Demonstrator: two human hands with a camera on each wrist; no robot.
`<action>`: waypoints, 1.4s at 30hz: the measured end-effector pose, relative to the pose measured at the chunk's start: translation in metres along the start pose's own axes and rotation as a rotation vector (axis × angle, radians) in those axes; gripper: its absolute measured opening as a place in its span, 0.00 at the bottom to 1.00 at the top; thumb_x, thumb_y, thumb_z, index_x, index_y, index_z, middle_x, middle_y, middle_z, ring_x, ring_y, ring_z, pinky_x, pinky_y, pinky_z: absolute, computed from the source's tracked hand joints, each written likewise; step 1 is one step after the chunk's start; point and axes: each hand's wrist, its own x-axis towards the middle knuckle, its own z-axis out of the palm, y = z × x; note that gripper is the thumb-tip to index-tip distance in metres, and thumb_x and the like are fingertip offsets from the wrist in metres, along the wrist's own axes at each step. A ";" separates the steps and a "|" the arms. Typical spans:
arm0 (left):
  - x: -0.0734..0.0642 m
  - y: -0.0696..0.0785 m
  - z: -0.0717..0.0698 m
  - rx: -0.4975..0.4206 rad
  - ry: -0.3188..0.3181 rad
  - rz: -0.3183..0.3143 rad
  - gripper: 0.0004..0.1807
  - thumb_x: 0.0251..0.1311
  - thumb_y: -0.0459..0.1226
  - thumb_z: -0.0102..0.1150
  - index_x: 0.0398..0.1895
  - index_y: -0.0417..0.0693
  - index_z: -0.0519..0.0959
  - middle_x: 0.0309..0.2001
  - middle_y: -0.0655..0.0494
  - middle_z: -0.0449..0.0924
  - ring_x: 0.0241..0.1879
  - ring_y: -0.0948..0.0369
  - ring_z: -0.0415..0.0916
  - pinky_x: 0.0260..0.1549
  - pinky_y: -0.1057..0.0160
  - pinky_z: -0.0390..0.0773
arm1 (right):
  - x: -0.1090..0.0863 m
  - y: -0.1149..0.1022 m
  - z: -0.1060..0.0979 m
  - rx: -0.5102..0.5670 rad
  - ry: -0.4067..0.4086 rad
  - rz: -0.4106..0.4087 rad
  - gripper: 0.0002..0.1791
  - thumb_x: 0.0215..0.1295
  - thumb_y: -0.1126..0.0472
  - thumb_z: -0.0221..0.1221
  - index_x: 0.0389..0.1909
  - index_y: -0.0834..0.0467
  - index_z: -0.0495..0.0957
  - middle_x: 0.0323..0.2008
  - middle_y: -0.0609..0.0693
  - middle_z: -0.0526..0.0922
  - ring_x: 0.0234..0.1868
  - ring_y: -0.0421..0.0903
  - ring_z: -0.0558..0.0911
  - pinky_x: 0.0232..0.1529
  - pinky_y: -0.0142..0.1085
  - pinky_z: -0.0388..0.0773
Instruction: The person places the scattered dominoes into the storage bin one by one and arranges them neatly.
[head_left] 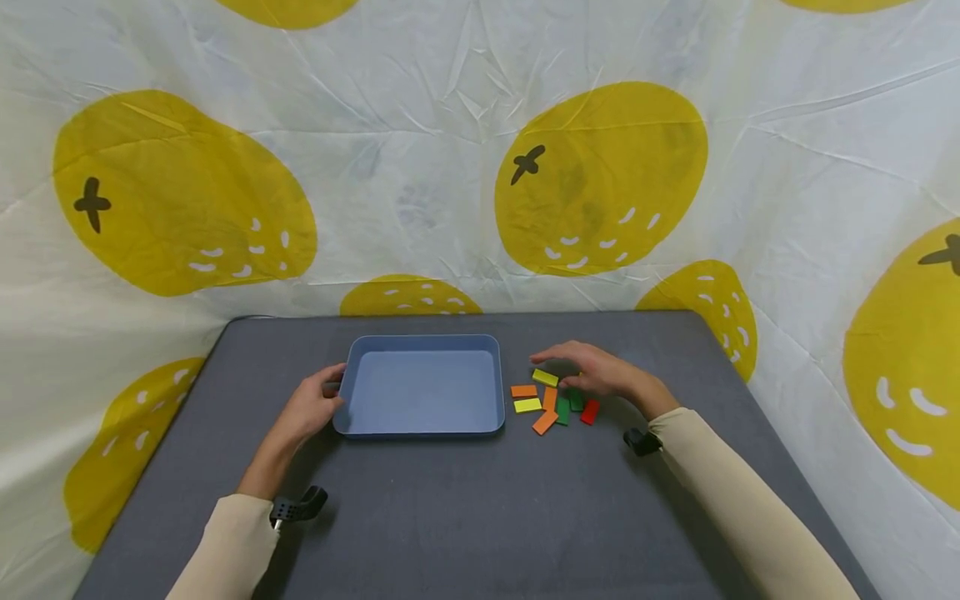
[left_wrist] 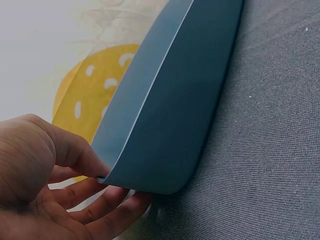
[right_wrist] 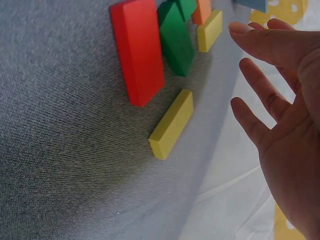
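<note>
A shallow blue-grey tray (head_left: 420, 433) lies on the table. At its left side my left hand (head_left: 310, 408) pinches the rim, thumb on top and fingers against the outer wall, as the left wrist view shows at the tray's corner (left_wrist: 165, 170). Over the far right of a loose group of coloured blocks, my right hand (head_left: 596, 371) hovers with spread fingers and holds nothing. Among these blocks are a red block (right_wrist: 137, 52), a green block (right_wrist: 175, 40) and a yellow block (right_wrist: 172, 125). An orange block (head_left: 545, 422) lies at the near side of the group.
The blocks lie flat, just right of the tray, on a dark grey cloth-covered table (head_left: 450, 517). Behind it hangs a white curtain (head_left: 420, 167) printed with yellow fruit. Each wrist wears a black camera band (head_left: 300, 505).
</note>
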 end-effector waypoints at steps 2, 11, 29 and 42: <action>-0.001 0.000 0.000 -0.001 -0.002 0.004 0.35 0.64 0.24 0.52 0.75 0.32 0.60 0.67 0.28 0.67 0.60 0.35 0.72 0.52 0.44 0.76 | 0.002 0.004 0.001 -0.007 -0.012 0.000 0.31 0.63 0.72 0.65 0.68 0.63 0.73 0.67 0.56 0.76 0.68 0.59 0.71 0.67 0.61 0.64; -0.004 0.001 0.002 -0.033 -0.015 0.022 0.35 0.63 0.23 0.51 0.75 0.30 0.60 0.66 0.28 0.67 0.58 0.36 0.74 0.48 0.50 0.77 | 0.010 0.014 0.006 0.001 -0.051 0.003 0.31 0.62 0.77 0.61 0.68 0.60 0.74 0.67 0.55 0.77 0.67 0.59 0.71 0.66 0.60 0.64; -0.007 0.004 0.005 -0.049 -0.013 -0.008 0.35 0.62 0.23 0.51 0.75 0.31 0.60 0.66 0.29 0.67 0.58 0.37 0.73 0.47 0.52 0.77 | 0.018 0.024 0.015 -0.028 -0.027 0.040 0.26 0.64 0.70 0.64 0.64 0.60 0.78 0.61 0.55 0.78 0.63 0.55 0.74 0.66 0.57 0.66; -0.006 0.003 0.005 -0.053 -0.020 -0.012 0.35 0.63 0.23 0.51 0.76 0.32 0.60 0.67 0.30 0.67 0.58 0.38 0.73 0.46 0.54 0.77 | 0.021 0.021 0.013 -0.093 -0.020 0.094 0.24 0.65 0.64 0.66 0.62 0.62 0.79 0.56 0.57 0.76 0.58 0.55 0.74 0.61 0.54 0.70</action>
